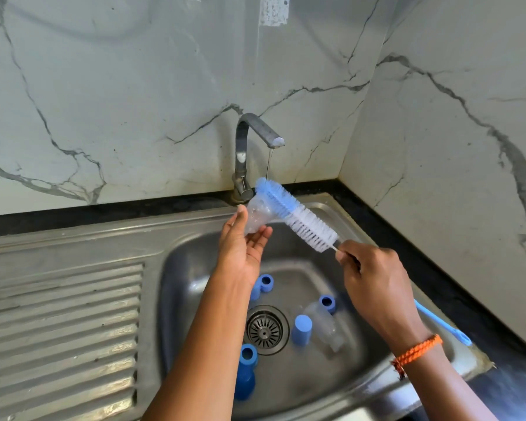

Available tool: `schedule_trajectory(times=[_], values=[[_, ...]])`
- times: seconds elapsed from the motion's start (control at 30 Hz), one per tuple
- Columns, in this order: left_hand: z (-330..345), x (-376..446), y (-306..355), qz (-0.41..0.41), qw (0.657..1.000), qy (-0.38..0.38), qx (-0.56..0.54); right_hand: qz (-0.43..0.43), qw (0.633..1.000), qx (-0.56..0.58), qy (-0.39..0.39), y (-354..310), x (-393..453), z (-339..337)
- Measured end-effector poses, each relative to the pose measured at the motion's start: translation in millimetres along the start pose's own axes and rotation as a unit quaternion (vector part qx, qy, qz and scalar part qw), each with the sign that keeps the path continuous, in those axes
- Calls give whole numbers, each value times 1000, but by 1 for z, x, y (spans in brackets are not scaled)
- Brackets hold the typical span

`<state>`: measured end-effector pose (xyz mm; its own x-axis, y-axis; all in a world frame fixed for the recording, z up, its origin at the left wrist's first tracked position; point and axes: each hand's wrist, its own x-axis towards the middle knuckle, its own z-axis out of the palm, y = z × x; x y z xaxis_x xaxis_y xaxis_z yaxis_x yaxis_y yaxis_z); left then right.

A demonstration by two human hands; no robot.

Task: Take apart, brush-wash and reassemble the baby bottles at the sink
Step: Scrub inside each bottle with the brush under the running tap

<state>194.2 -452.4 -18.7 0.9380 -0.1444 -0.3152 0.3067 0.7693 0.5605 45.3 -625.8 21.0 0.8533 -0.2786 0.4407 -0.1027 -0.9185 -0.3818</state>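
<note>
Over the steel sink (195,238), under a thin stream from the tap (249,138), the left hand (243,247) pinches a clear bottle (257,217) between thumb and fingers while the right hand (374,275) grips the brush (298,220) by its handle. The bristles lie against the bottle's mouth, so probably the inside scrub is next: tilt the opening toward the brush, feed it straight in and twist. Blue caps (266,282) and another bottle (325,326) wait around the drain (264,329).

Steel sink (195,238) with blue caps (301,329)

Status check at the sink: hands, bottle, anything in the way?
Left hand holds clear bottle. Right hand grips bottle brush, bristles under thin tap stream. Blue parts loose in sink. Nothing blocking.
</note>
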Motion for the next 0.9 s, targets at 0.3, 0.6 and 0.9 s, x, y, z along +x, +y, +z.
schedule_trajectory(times=[0.3,0.6,0.9], values=[[4,-4,-4,-5,999,-8,37,-9,1000,5,22,4,-2,-4],[-3,4,8,14,1000,23,-12,-4,1000,-5,6,11,-23,-2],[1,3,2,-10,994,-100,51,-11,1000,-1,2,2,-1,-3]])
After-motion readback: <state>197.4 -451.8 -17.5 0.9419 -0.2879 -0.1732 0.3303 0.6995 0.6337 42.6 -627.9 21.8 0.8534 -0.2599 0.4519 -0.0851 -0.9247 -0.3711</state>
